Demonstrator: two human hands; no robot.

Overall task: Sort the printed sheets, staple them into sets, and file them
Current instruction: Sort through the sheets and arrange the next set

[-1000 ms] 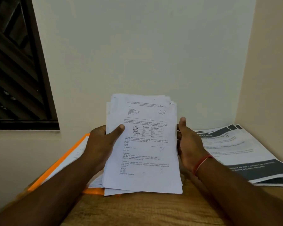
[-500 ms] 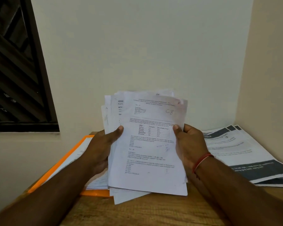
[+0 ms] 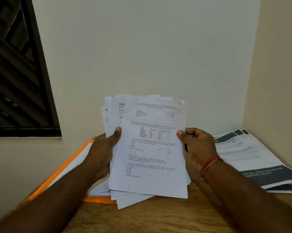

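Printed sheets [image 3: 150,148]: loose, limp, uneven stack, likely slippery; left hand [image 3: 103,148] and right hand [image 3: 197,145] clamped on side edges.

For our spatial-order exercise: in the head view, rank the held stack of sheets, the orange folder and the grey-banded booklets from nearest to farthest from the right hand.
1. Stack of sheets: gripped by the right hand.
2. Grey-banded booklets: on its right.
3. Orange folder: far left, beyond the left hand.

Left hand [image 3: 103,149] and right hand [image 3: 198,145] raised, fingers [image 3: 117,132] curled, thumbs forward, gripping
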